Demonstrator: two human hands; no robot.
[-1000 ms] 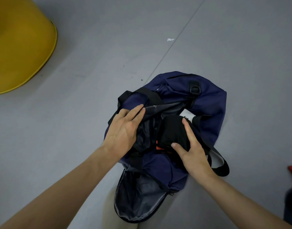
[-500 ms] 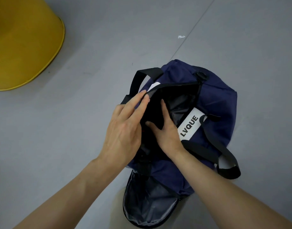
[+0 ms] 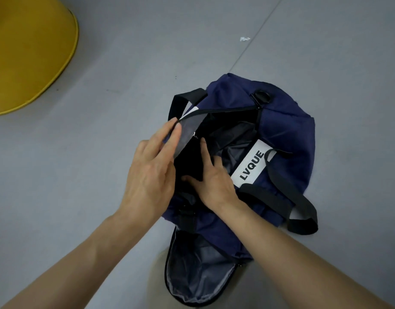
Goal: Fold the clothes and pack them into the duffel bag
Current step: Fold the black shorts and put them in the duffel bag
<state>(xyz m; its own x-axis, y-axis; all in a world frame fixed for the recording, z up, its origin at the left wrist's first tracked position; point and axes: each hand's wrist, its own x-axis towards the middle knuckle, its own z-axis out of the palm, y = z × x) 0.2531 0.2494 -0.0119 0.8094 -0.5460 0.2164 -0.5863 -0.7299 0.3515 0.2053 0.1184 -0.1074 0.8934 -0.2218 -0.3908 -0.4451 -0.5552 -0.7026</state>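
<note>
Two hands at duffel bag: left grip pinching rim; right grip flat on black garment; yellow tub well apart.

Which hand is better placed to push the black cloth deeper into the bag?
Probably the right hand: it lies on the black cloth inside the duffel bag. The left hand holds the opening's edge.

You look down on a smooth grey floor, a thin seam running diagonally across it, a white scrap by that seam, a yellow rounded object at your upper left.
</note>
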